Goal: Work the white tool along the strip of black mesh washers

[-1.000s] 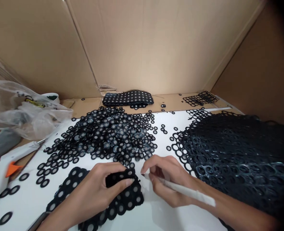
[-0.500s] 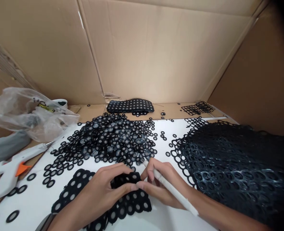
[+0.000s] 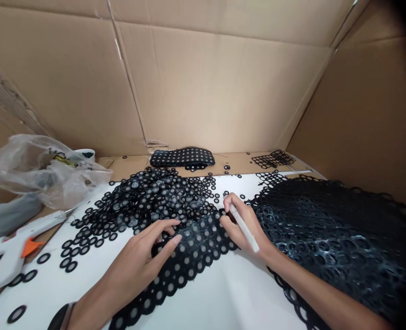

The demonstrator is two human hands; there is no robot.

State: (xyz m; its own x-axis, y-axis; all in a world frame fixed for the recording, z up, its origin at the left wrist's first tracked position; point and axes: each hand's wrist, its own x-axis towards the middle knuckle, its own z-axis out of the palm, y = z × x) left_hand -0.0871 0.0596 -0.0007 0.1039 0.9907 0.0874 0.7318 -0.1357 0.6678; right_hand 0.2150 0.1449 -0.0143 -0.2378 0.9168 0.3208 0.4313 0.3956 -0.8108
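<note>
At the far left of your table, a crumpled clear plastic bag sits in front of a white cup with dark green contents; whether the yellow patch on the bag is print or something inside, you cannot tell from here. Your left hand lies over the dotted black strip, its thumb and forefinger parted. Your right hand is closed around a white pen-like tool, its fingertips at the strip's far right end. The strip slants across the table from near left to far right, between a heap of small black rings at far left and a pile of black ring mesh on the right.
</note>
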